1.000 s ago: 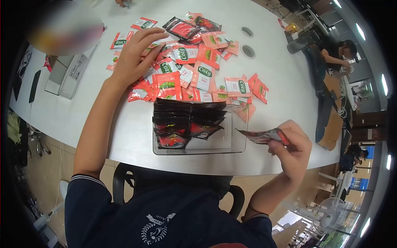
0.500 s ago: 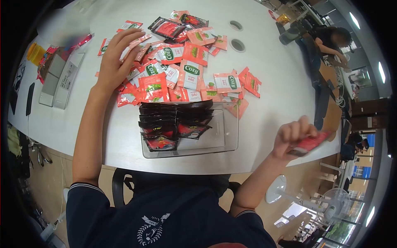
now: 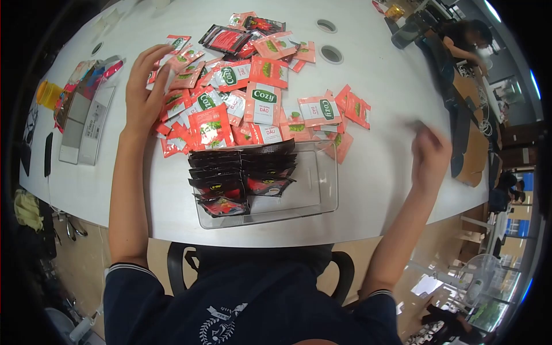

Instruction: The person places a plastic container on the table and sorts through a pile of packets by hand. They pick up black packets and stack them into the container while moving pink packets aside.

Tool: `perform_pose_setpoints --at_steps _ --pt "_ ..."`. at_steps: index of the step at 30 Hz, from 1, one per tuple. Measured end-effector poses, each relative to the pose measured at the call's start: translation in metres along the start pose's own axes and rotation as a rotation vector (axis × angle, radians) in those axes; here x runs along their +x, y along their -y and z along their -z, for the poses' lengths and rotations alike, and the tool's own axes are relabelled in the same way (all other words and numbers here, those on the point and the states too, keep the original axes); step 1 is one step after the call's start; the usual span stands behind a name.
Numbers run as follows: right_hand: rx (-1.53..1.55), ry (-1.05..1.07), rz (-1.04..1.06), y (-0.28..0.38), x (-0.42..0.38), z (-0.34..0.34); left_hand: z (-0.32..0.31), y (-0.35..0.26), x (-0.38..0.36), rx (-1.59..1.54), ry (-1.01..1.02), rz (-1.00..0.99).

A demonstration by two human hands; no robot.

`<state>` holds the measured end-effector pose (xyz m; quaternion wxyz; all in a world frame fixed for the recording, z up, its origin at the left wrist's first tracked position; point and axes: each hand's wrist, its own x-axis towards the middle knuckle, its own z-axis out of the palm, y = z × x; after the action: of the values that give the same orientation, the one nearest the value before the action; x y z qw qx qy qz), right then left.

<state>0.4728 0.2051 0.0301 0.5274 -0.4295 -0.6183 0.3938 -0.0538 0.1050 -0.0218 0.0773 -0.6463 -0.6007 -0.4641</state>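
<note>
Head view: coral-red Cozy sachets (image 3: 264,103) lie in a loose, overlapping pile on the white worktop (image 3: 368,195), with black-and-red packets (image 3: 224,39) among those at its far edge. The left hand (image 3: 146,95) rests at the pile's left side, thumb spread from its curved fingers, sachets showing in the gap. Just beside the pile, on its near side, sits a clear plastic box (image 3: 276,220); dark packets (image 3: 218,188) stand in two rows in its left part. The right hand (image 3: 430,152), blurred, is well apart from the box, over the worktop's right side; its fingers curl, and I cannot tell whether they grip anything. Farther left is a white box (image 3: 95,126). Beyond the worktop's right edge, a person (image 3: 467,43) leans forward.
</note>
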Motion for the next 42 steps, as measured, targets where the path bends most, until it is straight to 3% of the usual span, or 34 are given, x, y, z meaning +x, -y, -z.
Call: perform_pose_setpoints --at_steps 2,5,7,8,11,13,15,21,24,30,33,38,42 --pt "0.717 0.175 -0.030 -0.033 0.055 0.009 0.003 0.014 0.003 0.001 -0.031 -0.055" --pt "0.862 -0.340 -0.280 -0.090 0.088 0.000 0.011 0.021 0.001 0.015 -0.076 0.088" --pt "1.089 -0.110 -0.133 -0.145 0.103 0.050 0.019 0.043 -0.001 0.067 -0.102 0.102" --pt "1.231 -0.032 -0.133 -0.141 0.099 0.058 0.023 0.051 -0.001 0.079 -0.120 0.132" --pt "1.201 0.149 -0.086 -0.152 0.097 0.083 0.030 0.082 -0.006 0.044 -0.200 0.265" --pt "1.220 -0.124 -0.182 -0.123 0.096 0.064 0.030 0.101 -0.007 -0.064 -0.258 0.361" --pt "1.333 0.139 -0.089 -0.147 0.107 0.075 0.031 0.108 -0.010 -0.120 -0.291 0.445" --pt "1.336 0.308 -0.033 -0.143 0.103 0.063 0.041 0.119 -0.014 -0.317 -0.416 0.603" --pt "1.318 0.329 -0.077 -0.130 0.101 0.058 0.041 0.120 -0.015 -0.307 -0.398 0.601" --pt "0.884 0.124 -0.007 -0.103 0.082 0.027 0.039 0.116 -0.017 -0.328 -0.408 0.623" --pt "0.991 0.282 -0.014 -0.103 0.075 0.030 0.041 0.118 -0.021 -0.328 -0.419 0.627" --pt "0.837 0.146 0.015 -0.093 0.067 0.018 0.043 0.116 -0.030 -0.293 -0.424 0.610" --pt "0.932 0.069 -0.034 -0.084 0.063 0.013 0.041 0.105 -0.029 -0.164 -0.367 0.496"
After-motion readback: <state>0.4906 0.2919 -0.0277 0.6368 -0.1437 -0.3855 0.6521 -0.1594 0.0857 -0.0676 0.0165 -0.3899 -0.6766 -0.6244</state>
